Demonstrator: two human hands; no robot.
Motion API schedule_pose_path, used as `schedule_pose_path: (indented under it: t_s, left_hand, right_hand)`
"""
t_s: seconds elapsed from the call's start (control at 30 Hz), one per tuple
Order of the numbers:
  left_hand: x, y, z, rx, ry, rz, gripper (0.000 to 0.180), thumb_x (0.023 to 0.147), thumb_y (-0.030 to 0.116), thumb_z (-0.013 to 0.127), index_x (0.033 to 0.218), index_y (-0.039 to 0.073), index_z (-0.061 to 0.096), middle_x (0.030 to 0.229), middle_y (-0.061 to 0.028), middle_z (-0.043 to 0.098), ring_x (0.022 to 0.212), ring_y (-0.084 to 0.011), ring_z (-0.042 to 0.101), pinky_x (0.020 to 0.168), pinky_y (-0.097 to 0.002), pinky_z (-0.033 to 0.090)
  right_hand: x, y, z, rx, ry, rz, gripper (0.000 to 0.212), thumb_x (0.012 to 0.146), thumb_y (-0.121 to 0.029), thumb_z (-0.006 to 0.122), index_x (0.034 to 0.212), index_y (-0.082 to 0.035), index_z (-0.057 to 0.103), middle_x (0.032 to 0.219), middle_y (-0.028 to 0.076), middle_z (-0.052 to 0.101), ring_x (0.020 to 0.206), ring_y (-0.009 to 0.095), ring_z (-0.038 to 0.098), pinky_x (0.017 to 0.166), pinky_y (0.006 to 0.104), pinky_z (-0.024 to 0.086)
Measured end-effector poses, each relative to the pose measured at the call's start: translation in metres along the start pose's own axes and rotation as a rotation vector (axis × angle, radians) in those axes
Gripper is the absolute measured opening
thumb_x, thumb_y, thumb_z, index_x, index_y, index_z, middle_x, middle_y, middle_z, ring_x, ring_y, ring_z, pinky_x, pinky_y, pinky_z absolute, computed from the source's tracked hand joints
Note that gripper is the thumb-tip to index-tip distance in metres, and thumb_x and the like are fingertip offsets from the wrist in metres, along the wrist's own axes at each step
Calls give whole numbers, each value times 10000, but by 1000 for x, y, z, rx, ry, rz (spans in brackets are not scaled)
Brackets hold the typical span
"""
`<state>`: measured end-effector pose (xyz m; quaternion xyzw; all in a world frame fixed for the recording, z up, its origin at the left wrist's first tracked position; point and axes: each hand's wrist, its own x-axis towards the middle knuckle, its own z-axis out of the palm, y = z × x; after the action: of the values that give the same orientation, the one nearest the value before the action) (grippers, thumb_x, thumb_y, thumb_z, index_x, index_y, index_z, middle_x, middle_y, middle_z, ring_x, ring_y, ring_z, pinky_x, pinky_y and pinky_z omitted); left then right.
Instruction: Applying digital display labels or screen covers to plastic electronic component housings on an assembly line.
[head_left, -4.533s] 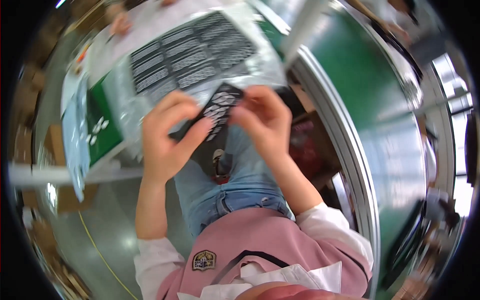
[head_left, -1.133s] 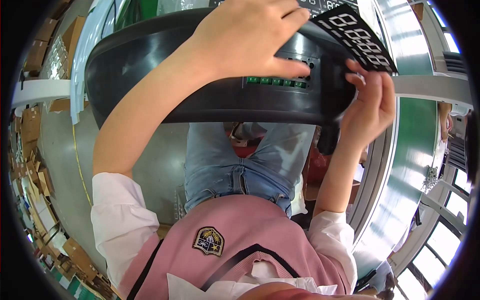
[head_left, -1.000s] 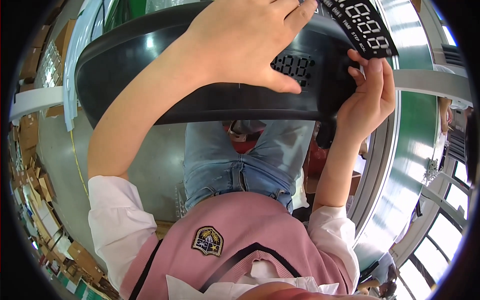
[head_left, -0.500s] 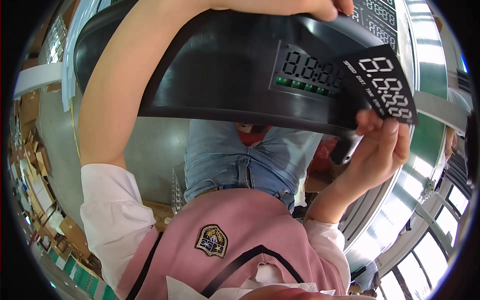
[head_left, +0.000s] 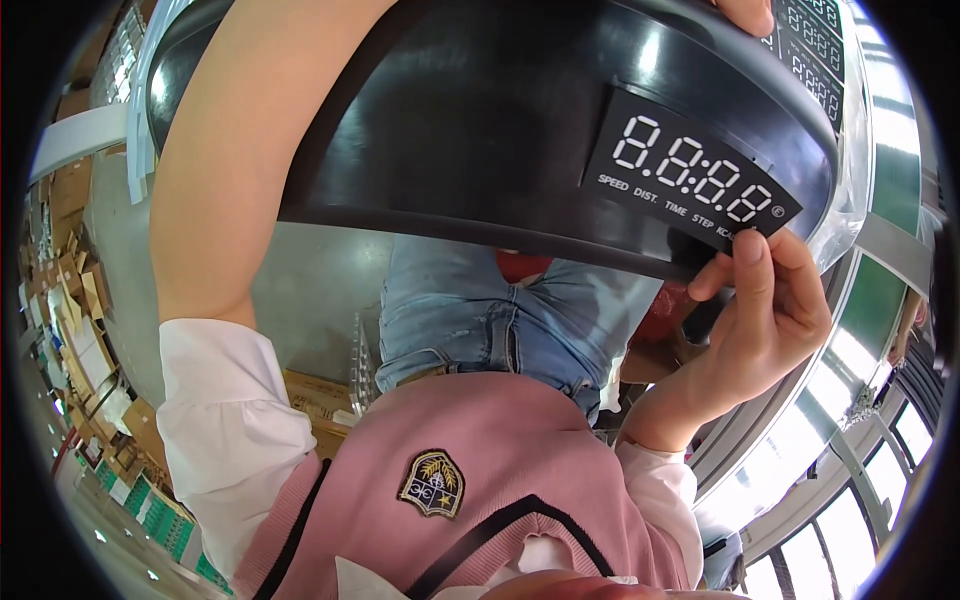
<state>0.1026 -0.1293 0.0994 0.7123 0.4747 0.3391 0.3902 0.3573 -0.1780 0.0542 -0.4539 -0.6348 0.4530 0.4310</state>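
A long, glossy black plastic housing (head_left: 430, 130) lies across the view above my lap. Over its right end sits a black display overlay (head_left: 625, 160) printed with white segment digits and small lettering. My right hand (head_left: 770, 300) pinches the overlay's near right edge between thumb and fingers. The housing's display window is hidden under the overlay; whether the whole overlay touches the surface, I cannot tell. My left arm reaches over the housing, and my left hand (head_left: 748, 14) grips its far right edge, partly cut off by the top of the view.
More printed display overlays (head_left: 815, 50) lie beyond the housing at the upper right. A green work surface (head_left: 893, 165) with a pale metal edge runs along the right. Flattened cardboard (head_left: 85, 330) is piled on the floor at far left. A brown carton (head_left: 320, 395) sits below.
The overlay has come down leftward from a tilted position and now covers the display window, lined up with it. My left hand has shifted right along the far edge.
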Motion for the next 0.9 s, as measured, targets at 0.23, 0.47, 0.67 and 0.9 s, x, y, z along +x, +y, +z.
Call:
schedule_pose_path:
  t_s: [0.23, 0.47, 0.67, 0.9]
  left_hand:
    - [3, 4, -2, 47, -43, -60, 294, 876, 259, 627, 1016, 9, 694, 857, -43, 667, 805, -125, 591, 732, -253, 451]
    - [-2, 6, 0, 51, -26, -37, 293, 880, 271, 626, 1014, 19, 691, 866, -36, 652, 816, -123, 579, 739, -257, 446]
    - [-3, 6, 1, 33, -13, -41, 301, 883, 276, 625, 1032, 22, 688, 890, -39, 660, 833, -128, 589, 754, -255, 450]
    - [-2, 3, -1, 36, -34, 2, 307, 891, 282, 627, 1034, 17, 687, 901, -43, 666, 845, -133, 596, 767, -259, 456]
  right_hand:
    - [-1, -2, 6, 67, 79, 30, 84, 839, 34, 708, 865, 99, 661, 650, 81, 632, 479, 108, 572, 445, 180, 375]
    - [-1, 0, 6, 83, 73, 10, 87, 838, 33, 711, 871, 96, 660, 652, 78, 630, 477, 108, 569, 447, 181, 380]
    - [-2, 1, 6, 70, 66, 1, 85, 840, 29, 711, 865, 92, 660, 651, 77, 629, 477, 106, 569, 449, 180, 382]
    - [-2, 2, 7, 67, 63, -2, 90, 836, 25, 717, 861, 89, 660, 653, 78, 633, 479, 105, 572, 450, 185, 389]
